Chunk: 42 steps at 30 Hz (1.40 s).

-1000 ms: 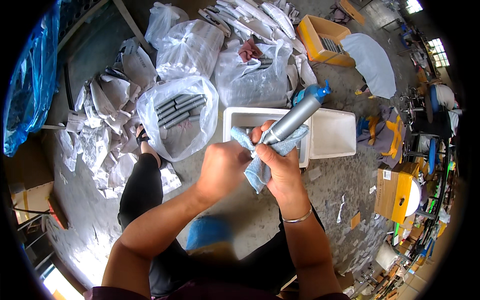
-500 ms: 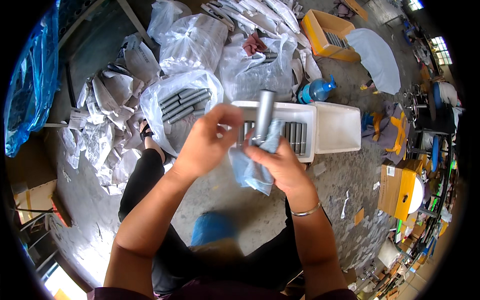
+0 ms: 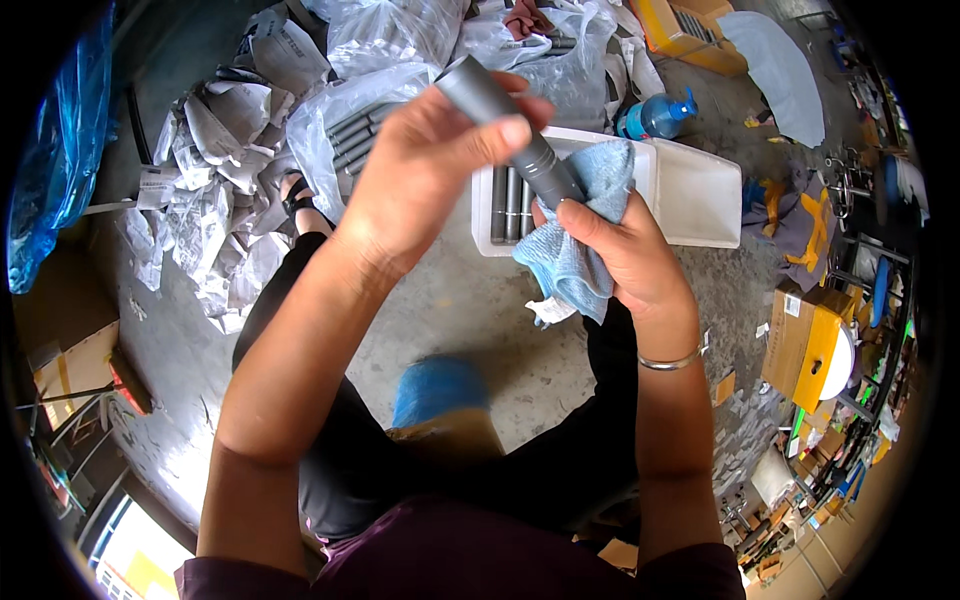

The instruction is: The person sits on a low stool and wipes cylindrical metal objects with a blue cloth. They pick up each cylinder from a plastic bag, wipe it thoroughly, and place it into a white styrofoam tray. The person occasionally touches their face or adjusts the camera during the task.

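A dark grey metal tube [image 3: 483, 103] with ring grooves near its lower end slants between my hands, its upper end leaning left. My left hand [image 3: 420, 165] grips the upper part, thumb across the front and fingers behind. At the lower end, my right hand [image 3: 630, 245] closes round the tube and a light blue cloth [image 3: 575, 262], which hangs below the fingers. Just behind stands a white box [image 3: 482, 225] holding several similar grey tubes [image 3: 513, 205], partly hidden by my hands and the cloth.
A white lid or tray [image 3: 700, 195] lies right of the box, near a blue bottle [image 3: 655, 117]. Behind my left hand is a plastic bag [image 3: 312, 135] with more tubes. Crumpled paper [image 3: 215, 200] covers the left floor; a yellow carton [image 3: 800, 345] stands right.
My left hand, apart from the tube before, now grips its upper part. The tube has gone from nearly upright to leaning left. The whole view has shifted.
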Motion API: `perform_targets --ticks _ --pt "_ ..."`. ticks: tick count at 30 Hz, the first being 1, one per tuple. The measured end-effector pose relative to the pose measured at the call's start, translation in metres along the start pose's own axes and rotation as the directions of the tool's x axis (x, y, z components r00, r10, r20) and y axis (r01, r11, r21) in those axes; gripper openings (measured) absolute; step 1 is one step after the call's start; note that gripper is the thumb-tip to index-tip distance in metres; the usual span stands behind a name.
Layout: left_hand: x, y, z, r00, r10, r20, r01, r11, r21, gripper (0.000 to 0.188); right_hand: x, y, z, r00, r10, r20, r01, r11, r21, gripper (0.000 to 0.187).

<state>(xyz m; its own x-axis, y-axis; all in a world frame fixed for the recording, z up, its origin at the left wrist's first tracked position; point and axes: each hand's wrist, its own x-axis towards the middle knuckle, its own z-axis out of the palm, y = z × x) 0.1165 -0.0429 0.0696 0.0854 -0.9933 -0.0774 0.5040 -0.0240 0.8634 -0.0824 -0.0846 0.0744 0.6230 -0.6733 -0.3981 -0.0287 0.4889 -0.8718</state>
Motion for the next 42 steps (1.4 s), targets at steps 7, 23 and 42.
perform_targets --ticks 7,23,42 --pt "-0.017 -0.017 -0.001 0.980 -0.054 0.194 0.071 0.994 -0.081 0.044 -0.009 0.012 -0.008 0.996 0.027 0.085 -0.023 0.998 -0.054 0.047" --pt "-0.010 -0.025 -0.008 0.973 -0.227 0.049 0.232 0.958 -0.167 0.038 0.011 0.026 0.000 0.996 0.087 0.034 -0.091 0.984 0.152 0.050" --pt "-0.008 -0.029 -0.004 0.968 -0.244 0.059 0.248 0.967 -0.060 0.047 0.011 0.030 -0.005 0.996 0.052 -0.068 -0.060 0.991 -0.120 0.038"
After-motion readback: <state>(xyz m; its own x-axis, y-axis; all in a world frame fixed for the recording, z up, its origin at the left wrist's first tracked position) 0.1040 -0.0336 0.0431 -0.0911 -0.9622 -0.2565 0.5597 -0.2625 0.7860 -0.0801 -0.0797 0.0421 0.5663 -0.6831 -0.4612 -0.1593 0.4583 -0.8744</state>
